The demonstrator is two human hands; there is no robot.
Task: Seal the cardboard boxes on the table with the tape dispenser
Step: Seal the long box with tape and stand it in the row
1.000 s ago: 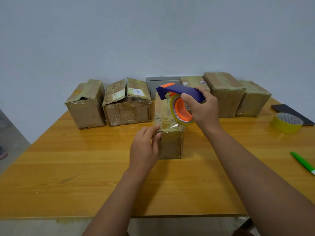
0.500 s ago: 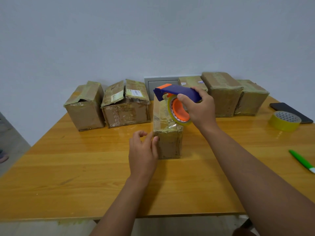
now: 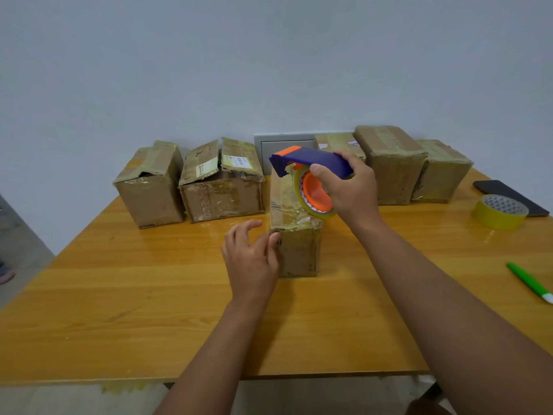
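**Tape dispenser held over the middle box**

A small cardboard box (image 3: 294,229) stands alone near the middle of the wooden table (image 3: 119,310), nearer than the row of others along the far edge. The right hand (image 3: 351,190) grips the purple handle of the tape dispenser (image 3: 311,172), fingers and thumb curled round it, and holds it over the top of that box; the yellow roll on its orange hub sits low at the box's right top edge, though whether it touches I cannot tell. The top of the box is shiny with tape.

The left hand (image 3: 250,259) is beside the box's near left corner, its fingers loosely spread, with the thumb tip touching the corner just under the top edge.

At the far left stand two boxes, a left box (image 3: 149,187) with a crumpled top and a wider open-flapped box (image 3: 221,187) with its flaps standing up. At the far right three more boxes (image 3: 395,166) sit close together against the wall. Further right lie a spare roll of yellow tape (image 3: 499,212), a dark phone (image 3: 508,194) just behind it, and a green pen (image 3: 528,281) nearer the right edge.
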